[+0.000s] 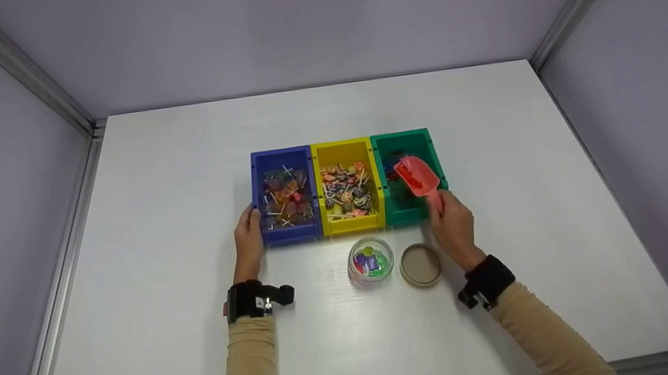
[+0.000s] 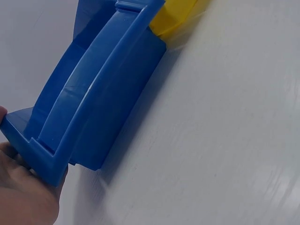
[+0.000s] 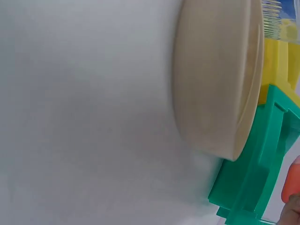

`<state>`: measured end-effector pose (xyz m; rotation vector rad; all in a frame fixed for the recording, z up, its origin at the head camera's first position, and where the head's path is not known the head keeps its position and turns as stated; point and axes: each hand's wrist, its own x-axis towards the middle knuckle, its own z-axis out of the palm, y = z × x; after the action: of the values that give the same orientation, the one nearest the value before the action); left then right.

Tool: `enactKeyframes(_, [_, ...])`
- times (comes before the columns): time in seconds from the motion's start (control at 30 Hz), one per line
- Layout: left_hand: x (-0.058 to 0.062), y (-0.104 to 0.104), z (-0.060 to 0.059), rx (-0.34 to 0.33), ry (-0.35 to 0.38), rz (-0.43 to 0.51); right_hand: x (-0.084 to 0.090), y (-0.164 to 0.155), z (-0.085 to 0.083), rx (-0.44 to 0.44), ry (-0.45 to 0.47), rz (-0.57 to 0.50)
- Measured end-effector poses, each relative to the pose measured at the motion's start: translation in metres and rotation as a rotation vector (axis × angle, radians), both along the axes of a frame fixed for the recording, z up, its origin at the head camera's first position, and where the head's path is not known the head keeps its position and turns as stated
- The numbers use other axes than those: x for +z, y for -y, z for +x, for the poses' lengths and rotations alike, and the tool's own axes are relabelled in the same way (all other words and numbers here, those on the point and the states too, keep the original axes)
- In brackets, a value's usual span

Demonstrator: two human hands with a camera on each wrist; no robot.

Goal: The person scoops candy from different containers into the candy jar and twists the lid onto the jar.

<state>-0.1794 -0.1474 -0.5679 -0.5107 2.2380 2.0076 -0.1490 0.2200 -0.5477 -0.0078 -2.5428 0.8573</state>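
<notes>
My left hand (image 1: 248,243) grips the outer side wall of the blue bin (image 1: 292,234); in the left wrist view the thumb is at the rim and the fingers lie outside. Lollipops (image 1: 287,198) lie in this bin. My right hand (image 1: 454,225) holds a red scoop (image 1: 424,172) by its handle, above the green bin (image 1: 403,144). Some red pieces appear in the scoop; their kind is too small to tell. Dark, shiny pieces lie in the green bin, partly hidden by the scoop. Between the two bins is the yellow bin (image 1: 342,150), holding several wrapped lollipops (image 1: 347,193).
A clear jar (image 1: 370,260) with colourful wrapped candies stands in front of the yellow bin. Right of it lies a round beige lid (image 1: 420,265), hollow side up, near my right wrist. The white table (image 1: 157,198) is enclosed by pale walls at the back and sides.
</notes>
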Motion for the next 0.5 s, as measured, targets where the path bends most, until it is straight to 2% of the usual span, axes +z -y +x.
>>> enactKeyframes(0.5, [0.002, 0.0, 0.0, 0.0, 0.02, -0.008, 0.012, -0.015, 0.015, 0.053, -0.071, -0.01])
